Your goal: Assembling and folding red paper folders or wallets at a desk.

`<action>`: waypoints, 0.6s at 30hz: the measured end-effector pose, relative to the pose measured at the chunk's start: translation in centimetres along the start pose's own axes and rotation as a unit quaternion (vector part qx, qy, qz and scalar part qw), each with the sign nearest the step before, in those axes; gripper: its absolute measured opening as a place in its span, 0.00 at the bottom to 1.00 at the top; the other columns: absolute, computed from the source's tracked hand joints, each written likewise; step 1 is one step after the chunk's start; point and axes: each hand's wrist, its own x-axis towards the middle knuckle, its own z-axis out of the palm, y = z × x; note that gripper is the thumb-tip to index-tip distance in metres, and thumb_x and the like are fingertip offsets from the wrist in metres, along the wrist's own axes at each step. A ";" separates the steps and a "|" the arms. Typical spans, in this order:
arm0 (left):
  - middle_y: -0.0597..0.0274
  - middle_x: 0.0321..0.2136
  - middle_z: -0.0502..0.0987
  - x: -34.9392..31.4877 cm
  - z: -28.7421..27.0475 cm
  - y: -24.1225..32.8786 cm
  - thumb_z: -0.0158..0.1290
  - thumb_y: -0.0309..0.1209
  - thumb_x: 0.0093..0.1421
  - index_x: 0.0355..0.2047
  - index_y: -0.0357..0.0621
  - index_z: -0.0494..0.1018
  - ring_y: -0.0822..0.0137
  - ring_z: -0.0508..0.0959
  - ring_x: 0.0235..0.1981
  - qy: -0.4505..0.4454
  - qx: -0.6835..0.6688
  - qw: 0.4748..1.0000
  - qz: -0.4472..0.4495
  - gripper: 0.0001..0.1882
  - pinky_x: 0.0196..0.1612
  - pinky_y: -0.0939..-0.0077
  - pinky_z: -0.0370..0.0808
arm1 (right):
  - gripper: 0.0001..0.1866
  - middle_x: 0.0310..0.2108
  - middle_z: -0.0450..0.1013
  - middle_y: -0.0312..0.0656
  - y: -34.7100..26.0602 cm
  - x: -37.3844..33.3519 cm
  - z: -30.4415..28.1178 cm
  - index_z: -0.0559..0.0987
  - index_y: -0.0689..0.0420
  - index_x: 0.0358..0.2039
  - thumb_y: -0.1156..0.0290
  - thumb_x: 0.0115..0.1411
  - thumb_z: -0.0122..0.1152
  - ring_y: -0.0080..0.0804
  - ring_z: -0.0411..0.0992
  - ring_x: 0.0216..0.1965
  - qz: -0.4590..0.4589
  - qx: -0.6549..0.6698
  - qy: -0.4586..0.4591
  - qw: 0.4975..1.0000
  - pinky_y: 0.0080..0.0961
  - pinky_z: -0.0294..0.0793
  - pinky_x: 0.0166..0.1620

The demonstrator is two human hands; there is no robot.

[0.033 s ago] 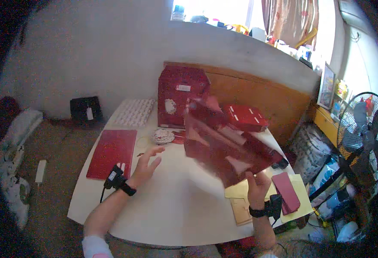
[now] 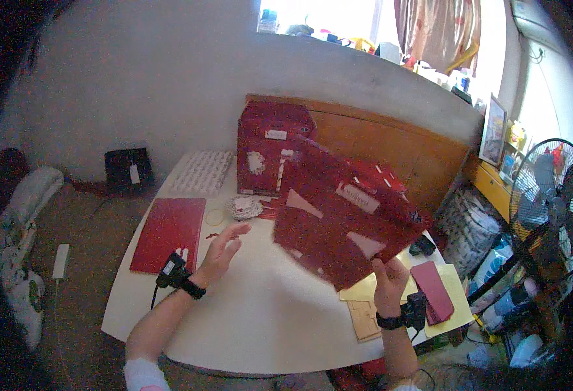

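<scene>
My right hand [image 2: 391, 285] pinches the lower edge of a dark red die-cut cardboard sheet [image 2: 329, 225]. The sheet is tilted above the table, with pale triangular openings and a lettered slot in it. To its left my left hand [image 2: 221, 255] hovers, open and holding nothing, its fingers pointing at the sheet but apart from it. A flat stack of red card [image 2: 169, 234] lies left of that hand. Beneath my right wrist are yellow sheets [image 2: 453, 309], a tan card piece [image 2: 363, 319] and dark pink card strips [image 2: 432, 292].
Behind stands an upright red cardboard box [image 2: 260, 146]; another red box [image 2: 391, 182] is partly hidden by the sheet. A white patterned pad [image 2: 202, 171] and a coil of pale cord [image 2: 245, 207] lie on the white table [image 2: 260, 313]. A black fan [image 2: 550, 189] stands at the right.
The red sheet has turned from a blurred, slanted pose to face me more fully, its openings now distinct. Both hands are in nearly the same places.
</scene>
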 end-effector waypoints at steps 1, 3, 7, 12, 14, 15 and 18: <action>0.58 0.54 0.68 0.2 0.2 -0.1 0.42 0.40 0.65 0.56 0.41 0.62 0.64 0.67 0.55 -0.003 -0.001 1.000 0.003 0.23 0.57 0.66 0.61 | 0.11 0.37 0.75 0.35 0.2 -0.3 -0.1 0.75 0.65 0.43 0.74 0.61 0.54 0.20 0.72 0.35 0.109 0.133 0.016 0.985 0.15 0.70 0.38; 0.56 0.55 0.66 0.2 0.4 -0.3 0.35 0.49 0.66 0.58 0.41 0.60 0.64 0.66 0.56 -0.053 -0.167 0.984 -0.032 0.28 0.59 0.66 0.60 | 0.12 0.38 0.75 0.37 0.0 0.0 0.5 0.74 0.65 0.45 0.73 0.62 0.53 0.20 0.72 0.36 0.176 0.200 -0.002 0.964 0.15 0.71 0.38; 0.56 0.55 0.66 -1.0 0.5 1.2 0.37 0.49 0.66 0.61 0.40 0.53 0.65 0.67 0.55 -0.101 -0.385 0.903 -0.160 0.31 0.57 0.66 0.63 | 0.14 0.34 0.76 0.40 1.4 -0.6 1.7 0.73 0.62 0.46 0.71 0.61 0.57 0.24 0.74 0.33 0.343 0.283 -0.083 0.892 0.21 0.74 0.38; 0.56 0.52 0.68 -1.0 1.6 3.7 0.47 0.34 0.63 0.61 0.39 0.52 0.67 0.72 0.49 -0.071 -0.246 0.933 -0.252 0.28 0.52 0.71 0.70 | 0.20 0.32 0.75 0.35 3.2 -1.5 2.1 0.72 0.57 0.49 0.61 0.59 0.60 0.19 0.72 0.29 0.421 0.229 -0.167 0.861 0.15 0.70 0.31; 0.56 0.51 0.70 -1.3 1.2 2.9 0.49 0.29 0.62 0.60 0.38 0.53 0.68 0.73 0.47 -0.054 -0.245 0.928 -0.274 0.28 0.50 0.73 0.71 | 0.20 0.31 0.75 0.34 2.5 -1.5 2.6 0.73 0.57 0.48 0.60 0.59 0.59 0.18 0.70 0.28 0.443 0.214 -0.157 0.856 0.16 0.68 0.29; 0.57 0.49 0.71 -1.4 1.1 2.5 0.49 0.29 0.62 0.59 0.37 0.55 0.68 0.74 0.46 -0.048 -0.219 0.936 -0.270 0.26 0.50 0.73 0.71 | 0.20 0.31 0.75 0.33 2.1 -1.3 2.7 0.74 0.57 0.47 0.58 0.60 0.58 0.18 0.69 0.27 0.463 0.197 -0.147 0.852 0.16 0.67 0.27; 0.58 0.45 0.74 -1.8 1.1 2.3 0.49 0.30 0.62 0.55 0.36 0.61 0.70 0.75 0.43 -0.025 -0.164 0.949 -0.268 0.22 0.48 0.74 0.72 | 0.19 0.28 0.74 0.31 1.8 -1.3 2.4 0.76 0.58 0.43 0.57 0.60 0.57 0.17 0.68 0.25 0.398 0.155 -0.252 0.869 0.16 0.65 0.26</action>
